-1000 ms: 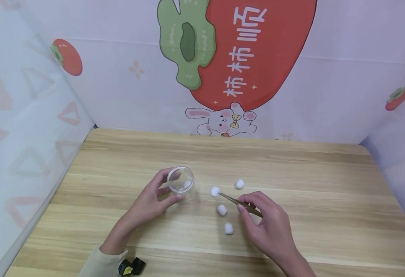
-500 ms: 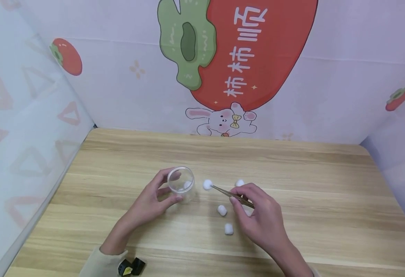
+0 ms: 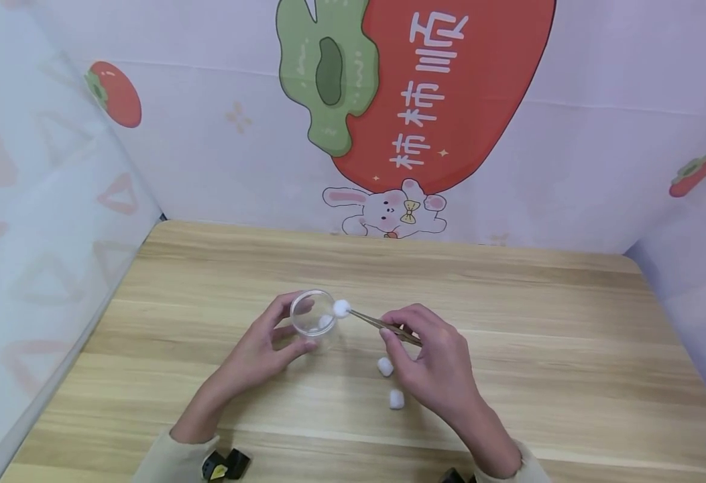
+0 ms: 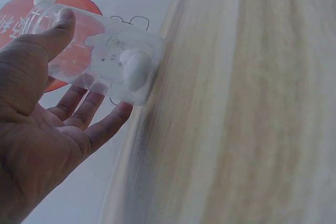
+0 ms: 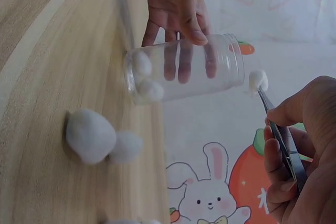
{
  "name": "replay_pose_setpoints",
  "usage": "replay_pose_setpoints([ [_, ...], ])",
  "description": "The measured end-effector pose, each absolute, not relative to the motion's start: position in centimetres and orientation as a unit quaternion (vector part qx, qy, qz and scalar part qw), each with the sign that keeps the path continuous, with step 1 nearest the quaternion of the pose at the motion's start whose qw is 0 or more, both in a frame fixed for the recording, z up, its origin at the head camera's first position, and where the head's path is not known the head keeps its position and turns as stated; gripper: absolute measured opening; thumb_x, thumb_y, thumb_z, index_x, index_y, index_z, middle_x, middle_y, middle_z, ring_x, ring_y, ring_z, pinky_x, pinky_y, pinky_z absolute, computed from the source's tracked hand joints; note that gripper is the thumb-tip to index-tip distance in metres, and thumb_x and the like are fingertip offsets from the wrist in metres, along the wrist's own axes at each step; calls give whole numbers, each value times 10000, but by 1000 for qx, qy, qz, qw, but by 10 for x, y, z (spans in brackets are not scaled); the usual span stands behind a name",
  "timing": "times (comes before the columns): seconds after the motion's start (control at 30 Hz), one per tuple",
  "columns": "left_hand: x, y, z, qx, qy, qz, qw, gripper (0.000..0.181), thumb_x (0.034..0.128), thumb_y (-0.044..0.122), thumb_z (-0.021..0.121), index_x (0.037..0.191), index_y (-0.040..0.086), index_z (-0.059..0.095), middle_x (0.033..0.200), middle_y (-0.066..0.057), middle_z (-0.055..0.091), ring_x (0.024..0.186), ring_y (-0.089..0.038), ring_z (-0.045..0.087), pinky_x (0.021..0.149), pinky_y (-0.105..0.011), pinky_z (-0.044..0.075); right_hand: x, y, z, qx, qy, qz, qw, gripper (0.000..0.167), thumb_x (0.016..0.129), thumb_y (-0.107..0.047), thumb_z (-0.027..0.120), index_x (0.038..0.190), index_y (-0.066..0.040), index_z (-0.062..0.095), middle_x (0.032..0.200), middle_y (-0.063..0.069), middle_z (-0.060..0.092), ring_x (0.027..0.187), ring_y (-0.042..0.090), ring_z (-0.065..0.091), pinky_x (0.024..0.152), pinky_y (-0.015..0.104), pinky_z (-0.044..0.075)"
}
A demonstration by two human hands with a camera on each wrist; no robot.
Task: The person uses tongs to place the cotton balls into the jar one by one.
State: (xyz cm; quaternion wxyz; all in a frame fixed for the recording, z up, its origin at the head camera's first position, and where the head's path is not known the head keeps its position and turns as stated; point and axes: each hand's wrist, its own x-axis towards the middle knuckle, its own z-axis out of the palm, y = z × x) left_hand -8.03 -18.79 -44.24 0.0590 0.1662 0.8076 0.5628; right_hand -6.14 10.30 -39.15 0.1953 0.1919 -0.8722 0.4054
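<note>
A clear jar [image 3: 313,314] stands on the table, gripped round its side by my left hand [image 3: 259,355]. Inside, low down, lie white cotton balls; the right wrist view shows two [image 5: 142,64] [image 5: 150,90]. My right hand [image 3: 440,359] pinches metal tweezers [image 3: 383,324] whose tips hold another cotton ball [image 3: 341,308]. That ball is beside the jar's rim on the right, and the right wrist view has it just outside the mouth [image 5: 258,81].
On the wooden table [image 3: 540,402], two cotton balls [image 3: 385,366] [image 3: 396,399] lie between the hands, nearer the front. A printed cloth [image 3: 208,161] rises behind the table. Black devices [image 3: 226,464] sit at the wrists.
My right hand has moved left and away from me, carrying the tweezers and the cotton ball from the middle of the table to the jar's rim. My left hand and the jar have barely moved.
</note>
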Motion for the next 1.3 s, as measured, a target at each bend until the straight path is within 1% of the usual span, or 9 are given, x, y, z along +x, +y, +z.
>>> replay_pose_setpoints([
  [0.3,-81,-189,-443,165,810,560,53,734,909,193,852,1528,167,457,1550,-84,557,1480,-318,524,1121,-423,595,-62,97,-390,186,-878,403,178,186,867,-73,820,987,-211,788,914,-138,741,823,21,667,681,234,594],
  [0.47,-81,-190,-445,167,810,560,50,738,908,184,851,1529,142,455,1545,-103,559,1477,-327,525,1115,-420,601,-63,94,-390,189,-878,403,177,181,870,-80,823,990,-210,788,921,-132,745,826,25,675,686,240,604],
  [0.6,-82,-189,-445,167,809,561,53,740,907,189,853,1530,154,455,1546,-88,558,1477,-324,525,1121,-428,596,-63,91,-391,195,-877,401,180,182,868,-80,826,998,-201,788,928,-122,747,829,27,686,692,245,617],
  [0.83,-81,-188,-444,161,806,567,63,741,905,202,857,1529,196,458,1547,-44,558,1483,-259,523,1132,-407,588,-63,89,-390,192,-884,388,180,174,871,-101,830,999,-209,786,930,-123,746,837,24,694,686,247,614],
  [1.1,-82,-189,-445,165,808,562,57,740,906,198,855,1528,158,457,1543,-53,561,1480,-301,525,1128,-428,591,-64,88,-389,194,-885,386,176,168,873,-102,832,1004,-197,787,941,-103,754,840,37,709,692,251,624],
  [1.3,-82,-189,-443,168,803,569,57,709,911,183,849,1509,229,471,1529,-49,563,1474,-314,523,1126,-421,592,-64,88,-388,194,-890,379,164,168,877,-119,834,1015,-202,783,955,-110,750,859,35,722,700,251,626],
])
